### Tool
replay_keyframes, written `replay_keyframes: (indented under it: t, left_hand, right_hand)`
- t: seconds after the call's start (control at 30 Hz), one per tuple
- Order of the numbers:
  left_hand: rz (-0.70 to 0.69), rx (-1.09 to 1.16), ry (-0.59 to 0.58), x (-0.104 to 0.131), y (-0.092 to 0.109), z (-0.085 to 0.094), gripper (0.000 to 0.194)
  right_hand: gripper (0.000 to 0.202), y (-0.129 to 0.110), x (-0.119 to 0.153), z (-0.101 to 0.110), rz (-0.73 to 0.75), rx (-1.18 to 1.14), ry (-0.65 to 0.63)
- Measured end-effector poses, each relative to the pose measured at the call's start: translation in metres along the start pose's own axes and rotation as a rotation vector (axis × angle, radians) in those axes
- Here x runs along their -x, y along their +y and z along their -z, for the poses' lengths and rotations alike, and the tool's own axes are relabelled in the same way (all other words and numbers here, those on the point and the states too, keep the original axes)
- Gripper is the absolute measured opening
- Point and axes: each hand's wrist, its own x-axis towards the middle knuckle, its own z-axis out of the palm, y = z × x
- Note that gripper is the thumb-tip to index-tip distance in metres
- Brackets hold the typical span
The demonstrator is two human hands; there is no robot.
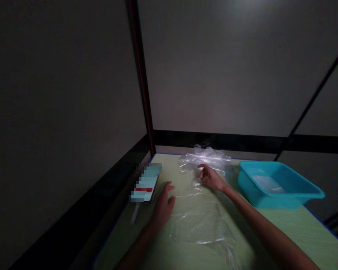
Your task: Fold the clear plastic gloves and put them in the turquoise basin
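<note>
A clear plastic bag (pixel 197 225) lies spread flat on the light green table (pixel 293 228) in front of me. My left hand (pixel 163 206) is at its left side, fingers apart and holding nothing. Above the bag's far end is my right hand (pixel 213 179), its index finger stretched out to the left and the other fingers loosely curled. I see nothing held in it. Just beyond that hand sits a crumpled heap of clear plastic bags (pixel 208 155). Whether my right hand touches any of the plastic is hard to make out.
To the right stands a turquoise plastic basin (pixel 270 200) with something whitish inside. A phone (pixel 146 183), partly pixelated, is at the table's left edge with a pale cable or strap (pixel 134 214) by it. Grey wall panels (pixel 214 75) enclose the table's far and left sides.
</note>
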Motion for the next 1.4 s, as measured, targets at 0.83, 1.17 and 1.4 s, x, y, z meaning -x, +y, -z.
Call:
replay_keyframes:
  t: [0.83,1.17,1.4]
  left_hand:
    - [-0.409,-0.670,-0.327,0.019,0.054,-0.027,0.048]
    - [-0.436,-0.787,-0.398,0.022,0.034,-0.023,0.049]
    - [-0.442,-0.798,-0.377,0.024,0.027,-0.010,0.048]
  right_hand:
    - [0.052,-0.043,0.085,-0.013,0.200,0.543,-0.336]
    - [0.056,-0.031,0.094,-0.026,0.203,0.649,-0.329]
    - [0.059,-0.026,0.101,-0.015,0.153,0.688,-0.325]
